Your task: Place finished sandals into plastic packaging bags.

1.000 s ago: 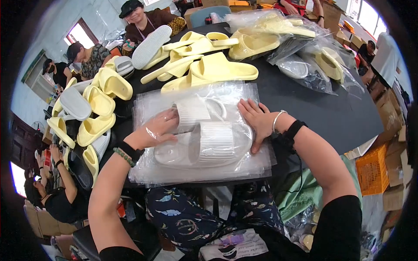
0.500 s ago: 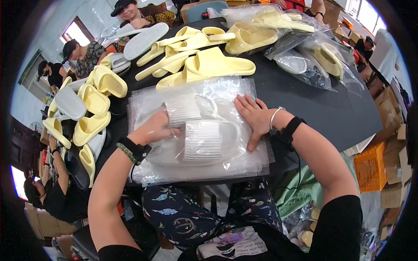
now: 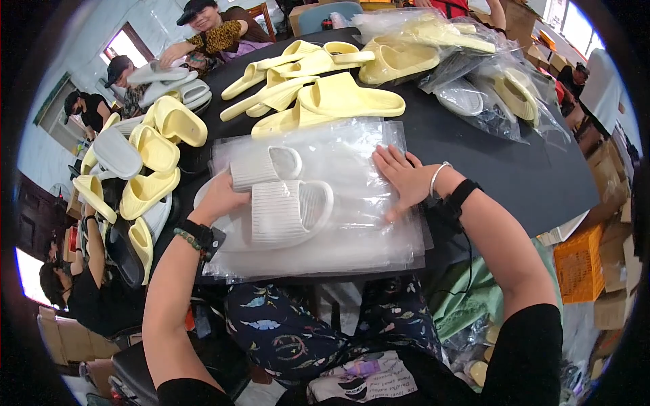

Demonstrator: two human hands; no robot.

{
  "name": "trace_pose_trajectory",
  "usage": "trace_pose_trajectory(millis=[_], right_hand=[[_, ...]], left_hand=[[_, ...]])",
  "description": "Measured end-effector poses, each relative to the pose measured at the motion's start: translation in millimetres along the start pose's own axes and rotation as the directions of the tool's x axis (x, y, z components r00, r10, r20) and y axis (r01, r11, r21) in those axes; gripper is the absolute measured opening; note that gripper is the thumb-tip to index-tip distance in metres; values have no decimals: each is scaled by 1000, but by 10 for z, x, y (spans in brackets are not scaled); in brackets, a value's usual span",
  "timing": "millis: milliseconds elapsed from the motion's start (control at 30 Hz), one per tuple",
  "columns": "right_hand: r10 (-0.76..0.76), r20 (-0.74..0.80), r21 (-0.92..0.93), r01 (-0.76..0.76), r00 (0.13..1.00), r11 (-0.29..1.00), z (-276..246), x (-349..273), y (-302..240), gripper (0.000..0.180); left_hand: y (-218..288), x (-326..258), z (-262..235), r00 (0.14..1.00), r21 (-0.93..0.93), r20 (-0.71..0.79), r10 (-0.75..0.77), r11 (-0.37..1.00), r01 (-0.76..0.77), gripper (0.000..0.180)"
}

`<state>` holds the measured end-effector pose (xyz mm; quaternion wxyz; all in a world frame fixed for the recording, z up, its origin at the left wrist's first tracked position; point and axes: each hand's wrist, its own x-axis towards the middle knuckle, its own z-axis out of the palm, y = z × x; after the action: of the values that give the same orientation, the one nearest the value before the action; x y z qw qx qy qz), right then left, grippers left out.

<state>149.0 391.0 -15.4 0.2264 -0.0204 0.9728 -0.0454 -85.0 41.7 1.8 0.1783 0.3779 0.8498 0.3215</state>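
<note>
A pair of white ribbed slippers (image 3: 281, 213) lies on its side on a stack of clear plastic bags (image 3: 365, 247) at the table's front edge, toes pointing right. My left hand (image 3: 225, 195) grips the pair at its left end, fingers closed by the straps. The slippers look uncovered at their left part; whether their right ends lie under plastic I cannot tell. Flat on the right side of the bags rests my right hand (image 3: 404, 179), fingers spread, holding nothing.
Several yellow slippers (image 3: 352, 96) lie beyond the bags, and more yellow and grey ones (image 3: 150, 149) crowd the left. Bagged slippers (image 3: 501, 101) are piled back right. Other people sit around the dark table (image 3: 542, 179). An orange crate (image 3: 579, 260) stands low at right.
The white slippers have slid left with my left hand, out from under the clear plastic that covered them. My right hand stays flat. At the back left, a person handles grey slippers.
</note>
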Motion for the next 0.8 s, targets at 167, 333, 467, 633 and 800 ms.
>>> trace_pose_trajectory(millis=[167, 333, 467, 633, 800], right_hand=[[56, -14, 307, -49, 998, 950, 99, 160, 56, 107], [50, -8, 224, -47, 999, 973, 76, 142, 29, 104], [29, -6, 69, -29, 1000, 997, -4, -3, -76, 131], [45, -16, 84, -43, 999, 996, 30, -16, -64, 150], [4, -16, 51, -3, 1000, 999, 13, -16, 24, 153]], left_hand=[[52, 45, 103, 995, -2, -63, 71, 997, -72, 43], [-153, -26, 12, 976, 81, -80, 204, 977, -198, 47], [-358, -177, -252, 990, 91, -38, 136, 987, -132, 46], [-398, -469, -719, 986, 188, -134, 99, 979, -72, 48], [4, -888, -1112, 927, -6, -372, 46, 999, -52, 36]])
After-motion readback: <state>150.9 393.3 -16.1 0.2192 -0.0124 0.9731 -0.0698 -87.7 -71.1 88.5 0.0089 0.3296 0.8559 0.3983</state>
